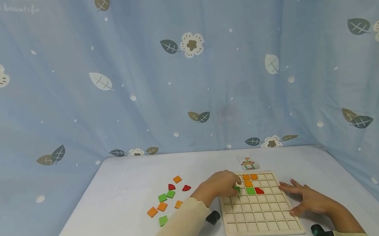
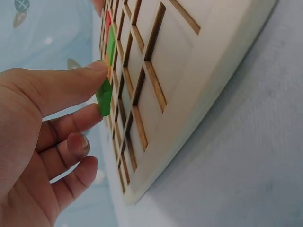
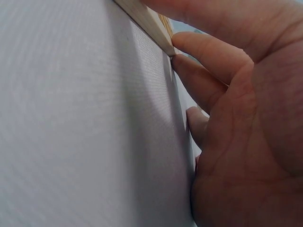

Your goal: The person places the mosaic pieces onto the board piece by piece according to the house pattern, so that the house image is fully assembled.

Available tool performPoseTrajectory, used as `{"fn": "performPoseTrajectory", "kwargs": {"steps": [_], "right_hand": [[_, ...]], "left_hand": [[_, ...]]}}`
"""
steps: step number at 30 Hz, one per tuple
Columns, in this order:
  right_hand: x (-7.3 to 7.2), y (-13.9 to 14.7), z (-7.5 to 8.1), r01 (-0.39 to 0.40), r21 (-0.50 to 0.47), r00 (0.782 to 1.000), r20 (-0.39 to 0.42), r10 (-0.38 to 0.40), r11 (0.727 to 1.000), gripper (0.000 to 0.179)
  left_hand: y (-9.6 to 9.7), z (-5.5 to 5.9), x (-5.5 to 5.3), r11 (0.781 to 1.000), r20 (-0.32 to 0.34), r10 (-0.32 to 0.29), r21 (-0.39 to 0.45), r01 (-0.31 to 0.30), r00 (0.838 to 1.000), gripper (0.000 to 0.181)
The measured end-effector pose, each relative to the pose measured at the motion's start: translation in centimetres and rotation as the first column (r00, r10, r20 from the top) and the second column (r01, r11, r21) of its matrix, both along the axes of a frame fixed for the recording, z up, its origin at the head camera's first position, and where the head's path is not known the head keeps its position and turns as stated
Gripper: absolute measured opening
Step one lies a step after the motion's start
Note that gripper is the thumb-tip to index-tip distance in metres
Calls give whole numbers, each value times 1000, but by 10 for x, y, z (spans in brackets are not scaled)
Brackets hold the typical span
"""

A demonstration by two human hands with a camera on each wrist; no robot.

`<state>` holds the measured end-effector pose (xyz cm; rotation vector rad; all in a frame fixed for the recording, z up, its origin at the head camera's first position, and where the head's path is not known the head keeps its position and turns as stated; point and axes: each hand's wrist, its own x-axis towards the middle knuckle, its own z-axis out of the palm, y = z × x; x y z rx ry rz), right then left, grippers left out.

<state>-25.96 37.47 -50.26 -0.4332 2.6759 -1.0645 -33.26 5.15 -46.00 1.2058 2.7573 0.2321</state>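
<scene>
My left hand (image 1: 221,183) pinches a small green tile (image 2: 104,98) between thumb and forefinger, its other fingers loosely bent. It holds the tile over the upper left part of a pale wooden grid board (image 1: 262,216). In the board's upper middle cells lie several orange tiles (image 1: 248,183), a green tile (image 1: 250,191) and a red quarter-round tile (image 1: 259,190). My right hand (image 1: 306,197) is spread at the board's right side, its fingertips (image 3: 179,59) right at the wooden edge.
Loose green tiles (image 1: 170,194), orange tiles (image 1: 152,212) and red quarter-round tiles (image 1: 186,188) lie scattered on the white table (image 1: 112,197) left of the board. A small picture card (image 1: 248,163) lies behind the board. A blue patterned curtain (image 1: 149,99) hangs behind the table.
</scene>
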Motion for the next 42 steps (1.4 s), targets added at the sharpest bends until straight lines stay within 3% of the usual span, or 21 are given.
{"fn": "performPoseTrajectory", "kwargs": {"steps": [7, 18, 31, 42], "right_hand": [[0, -1, 1, 4, -2, 1000, 6, -4, 1000, 94], [1, -3, 0, 8, -2, 1000, 7, -8, 1000, 94], [2, -7, 2, 51, 24, 998, 23, -51, 998, 98], [5, -7, 7, 32, -8, 999, 12, -32, 999, 97]], "left_hand": [[6, -5, -2, 999, 5, 14, 29, -14, 1000, 24], [11, -6, -4, 999, -17, -17, 36, 18, 1000, 23], [18, -1, 0, 999, 17, 12, 46, -13, 1000, 22], [21, -6, -3, 999, 14, 18, 35, -18, 1000, 19]]}}
